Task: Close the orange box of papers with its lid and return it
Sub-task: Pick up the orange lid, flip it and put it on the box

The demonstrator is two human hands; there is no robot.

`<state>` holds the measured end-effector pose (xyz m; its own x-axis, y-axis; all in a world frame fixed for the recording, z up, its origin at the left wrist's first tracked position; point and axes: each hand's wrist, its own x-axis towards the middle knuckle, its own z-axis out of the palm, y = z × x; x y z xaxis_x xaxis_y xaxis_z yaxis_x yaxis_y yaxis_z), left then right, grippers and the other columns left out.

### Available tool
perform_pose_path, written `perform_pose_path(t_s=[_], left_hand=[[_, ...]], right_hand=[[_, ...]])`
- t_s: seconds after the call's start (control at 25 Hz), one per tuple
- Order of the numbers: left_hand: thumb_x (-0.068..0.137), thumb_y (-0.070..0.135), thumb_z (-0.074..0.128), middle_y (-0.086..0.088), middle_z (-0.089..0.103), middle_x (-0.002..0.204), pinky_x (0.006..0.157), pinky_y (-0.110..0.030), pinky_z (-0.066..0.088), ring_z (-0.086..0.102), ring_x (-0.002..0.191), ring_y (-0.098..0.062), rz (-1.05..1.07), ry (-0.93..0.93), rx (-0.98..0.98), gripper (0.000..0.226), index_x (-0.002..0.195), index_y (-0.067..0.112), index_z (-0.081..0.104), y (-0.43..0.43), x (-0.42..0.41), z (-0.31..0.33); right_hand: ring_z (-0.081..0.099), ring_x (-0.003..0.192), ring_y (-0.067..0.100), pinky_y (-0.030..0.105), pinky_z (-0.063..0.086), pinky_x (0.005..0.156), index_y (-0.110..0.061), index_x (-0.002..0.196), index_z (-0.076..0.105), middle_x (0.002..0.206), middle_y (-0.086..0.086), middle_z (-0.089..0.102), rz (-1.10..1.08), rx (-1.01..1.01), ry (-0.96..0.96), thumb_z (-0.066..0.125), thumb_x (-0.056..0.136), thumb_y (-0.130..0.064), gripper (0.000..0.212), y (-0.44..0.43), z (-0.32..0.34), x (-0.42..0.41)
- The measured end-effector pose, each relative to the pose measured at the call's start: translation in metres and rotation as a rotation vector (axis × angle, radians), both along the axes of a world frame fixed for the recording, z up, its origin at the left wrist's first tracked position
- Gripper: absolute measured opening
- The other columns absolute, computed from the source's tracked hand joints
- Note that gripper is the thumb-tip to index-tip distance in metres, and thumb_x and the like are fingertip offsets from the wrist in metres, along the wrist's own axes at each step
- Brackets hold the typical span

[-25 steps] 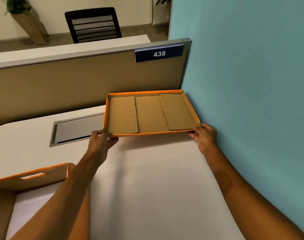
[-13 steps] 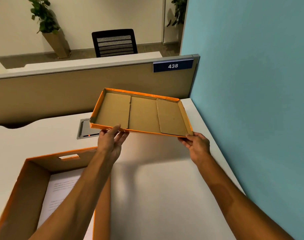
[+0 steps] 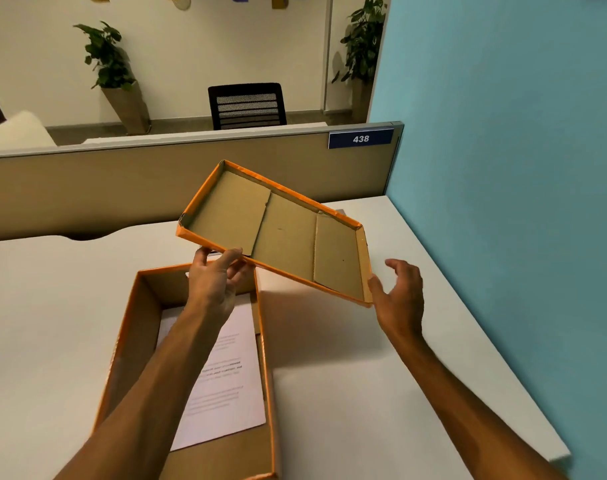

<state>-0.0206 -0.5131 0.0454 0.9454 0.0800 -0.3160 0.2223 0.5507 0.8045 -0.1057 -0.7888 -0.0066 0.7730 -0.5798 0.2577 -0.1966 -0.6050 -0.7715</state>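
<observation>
Sitting open on the white desk (image 3: pixel 53 323) at my left, the orange box (image 3: pixel 122 341) held printed papers (image 3: pixel 226 375) lying flat on its bottom. My left hand (image 3: pixel 214 282) pinched the near edge of the orange lid (image 3: pixel 281 233), which hung tilted in the air, brown inside facing up, above the box's far end. My right hand (image 3: pixel 399 296) stood spread wide, thumb touching the lid's right corner, beside the teal wall (image 3: pixel 503 168).
</observation>
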Motion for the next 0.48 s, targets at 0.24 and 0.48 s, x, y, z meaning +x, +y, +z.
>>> perform_pose_path(t_s=[0.24,0.48], left_hand=[[0.084,0.005,0.07,-0.015,0.059,0.114,0.075,-0.039,0.06,0.068,0.101,-0.029,-0.029,-0.038,0.001,0.059,0.138,0.009,0.046,0.051,-0.043,0.018],[0.084,0.009,0.071,-0.013,0.065,0.114,0.071,-0.039,0.062,0.07,0.101,-0.031,0.005,-0.05,0.03,0.057,0.136,0.012,0.048,0.09,-0.069,0.049]], right_hand=[[0.06,0.109,0.023,0.035,0.054,0.089,-0.014,0.118,0.064,0.119,0.008,0.063,0.407,-0.617,-0.073,0.077,0.078,-0.042,0.051,0.061,0.006,-0.067],[0.071,0.087,0.026,0.039,0.061,0.077,-0.01,0.107,0.07,0.101,0.008,0.073,0.395,-0.786,-0.232,0.07,0.086,-0.031,0.029,0.087,0.017,-0.087]])
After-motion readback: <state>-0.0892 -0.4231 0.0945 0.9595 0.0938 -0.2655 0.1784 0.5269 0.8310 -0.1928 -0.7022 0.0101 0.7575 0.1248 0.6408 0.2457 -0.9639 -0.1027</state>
